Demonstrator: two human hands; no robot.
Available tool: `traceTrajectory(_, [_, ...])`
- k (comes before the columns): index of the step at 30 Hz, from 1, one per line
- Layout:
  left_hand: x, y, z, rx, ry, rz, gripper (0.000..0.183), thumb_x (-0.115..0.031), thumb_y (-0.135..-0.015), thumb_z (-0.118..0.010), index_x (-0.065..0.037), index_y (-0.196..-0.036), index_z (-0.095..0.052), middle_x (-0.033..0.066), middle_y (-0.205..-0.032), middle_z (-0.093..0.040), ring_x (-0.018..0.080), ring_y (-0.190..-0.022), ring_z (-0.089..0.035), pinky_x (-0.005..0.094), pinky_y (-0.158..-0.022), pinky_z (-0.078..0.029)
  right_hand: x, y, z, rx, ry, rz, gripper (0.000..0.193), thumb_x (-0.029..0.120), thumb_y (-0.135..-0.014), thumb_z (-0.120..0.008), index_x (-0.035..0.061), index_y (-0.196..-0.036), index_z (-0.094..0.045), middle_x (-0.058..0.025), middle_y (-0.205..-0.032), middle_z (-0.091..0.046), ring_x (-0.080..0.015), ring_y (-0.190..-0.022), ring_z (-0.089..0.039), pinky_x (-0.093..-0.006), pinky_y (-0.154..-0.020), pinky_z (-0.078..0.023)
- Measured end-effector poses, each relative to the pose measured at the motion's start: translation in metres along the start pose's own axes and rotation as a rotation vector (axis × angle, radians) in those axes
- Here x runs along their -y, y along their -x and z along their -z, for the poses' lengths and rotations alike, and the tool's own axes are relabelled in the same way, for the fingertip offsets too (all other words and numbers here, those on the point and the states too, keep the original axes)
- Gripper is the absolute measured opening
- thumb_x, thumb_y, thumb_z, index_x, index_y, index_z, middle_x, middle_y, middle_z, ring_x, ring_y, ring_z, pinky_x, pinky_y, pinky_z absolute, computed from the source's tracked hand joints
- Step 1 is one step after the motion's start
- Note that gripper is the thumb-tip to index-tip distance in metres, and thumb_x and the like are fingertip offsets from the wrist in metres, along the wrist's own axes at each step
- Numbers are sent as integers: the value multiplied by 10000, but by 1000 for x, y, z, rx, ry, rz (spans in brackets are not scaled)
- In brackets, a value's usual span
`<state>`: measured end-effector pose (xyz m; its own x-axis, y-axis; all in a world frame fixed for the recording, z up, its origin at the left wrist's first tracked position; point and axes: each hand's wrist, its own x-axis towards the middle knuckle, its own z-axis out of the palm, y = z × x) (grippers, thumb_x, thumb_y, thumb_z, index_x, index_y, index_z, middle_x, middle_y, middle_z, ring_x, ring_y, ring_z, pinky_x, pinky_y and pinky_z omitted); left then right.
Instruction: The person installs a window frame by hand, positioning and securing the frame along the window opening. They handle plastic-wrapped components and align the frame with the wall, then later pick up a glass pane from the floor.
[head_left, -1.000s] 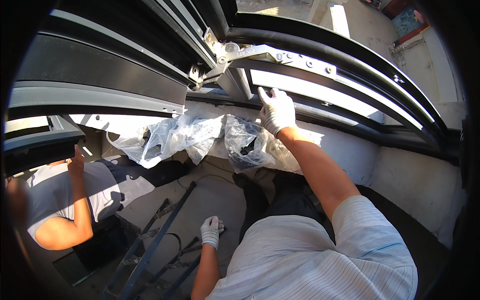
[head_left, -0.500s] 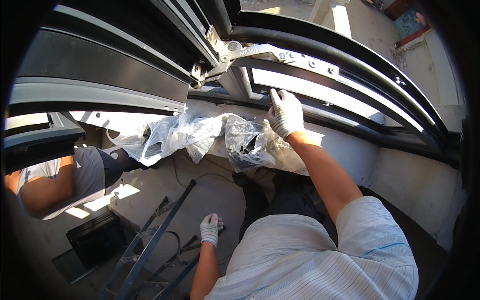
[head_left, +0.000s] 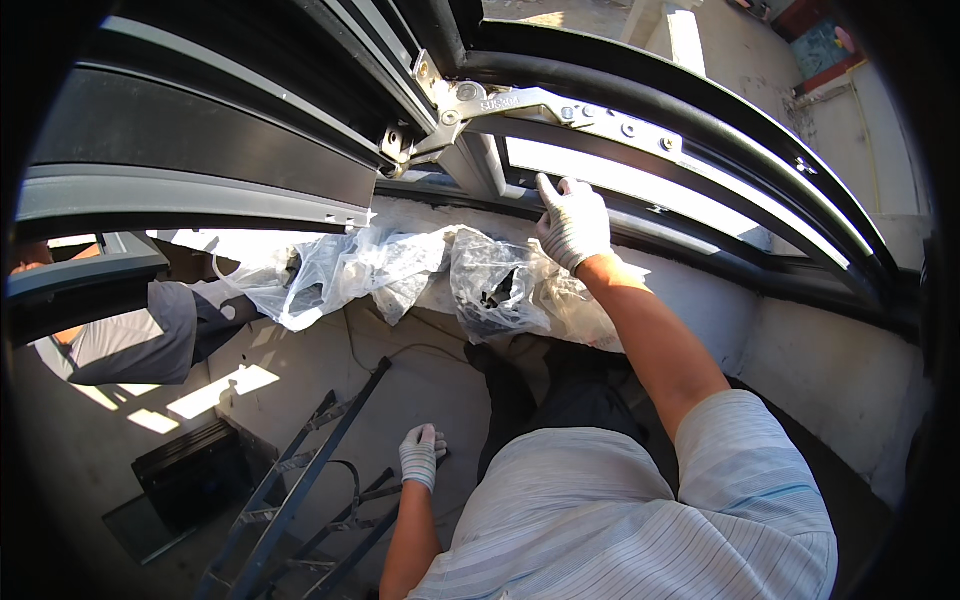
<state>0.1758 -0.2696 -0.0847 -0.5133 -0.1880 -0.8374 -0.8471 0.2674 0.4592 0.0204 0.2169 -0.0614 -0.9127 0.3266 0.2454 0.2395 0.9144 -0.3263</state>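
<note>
My right hand, in a pale knitted glove, is at the lower rail of the black window frame. Its fingers bend over the rail, and their tips are partly hidden. Above it, a metal friction hinge joins the frame to the opened dark sash on the left. My left hand, gloved too, hangs low beside a stepladder with its fingers curled in. Whether it holds anything small cannot be made out.
Clear plastic bags with dark bits inside lie along the sill. A dark stepladder stands at lower left, near a black panel on the floor. Another person is at the far left, partly behind the sash.
The other person at the left has shifted, and the sash edge now covers more of the arm. My hands have barely moved; the right one stays at the rail.
</note>
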Motion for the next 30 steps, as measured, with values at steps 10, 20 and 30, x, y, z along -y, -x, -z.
traceTrajectory(10, [2, 0, -3, -8, -17, 33, 346, -264, -1002, -636, -4, -1223, -576, 119, -898, -687, 157, -663, -655, 286, -572, -565, -1, 2, 3, 47, 23, 13, 570, 100, -710, -631, 61, -1279, -638, -190, -990, -619, -369, -915, -610, -459, -798, -518])
traceTrajectory(20, [-71, 12, -48, 95, -63, -213, 223, -175, -1005, -615, 3, -1140, -630, 58, -902, -668, 108, -675, -611, 251, -626, -536, -23, 49, 51, -145, -167, -45, 403, 39, -705, -639, 15, -1107, -636, -176, -996, -632, -381, -898, -623, -458, -807, -530])
traceTrajectory(30, [-234, 35, -184, 199, -445, -965, 225, -155, -978, -651, 22, -1114, -676, 91, -930, -665, 136, -784, -608, 295, -715, -514, -41, 128, 85, -151, -224, -162, 321, 18, -780, -636, 25, -1098, -680, -164, -1101, -674, -381, -917, -655, -453, -895, -516])
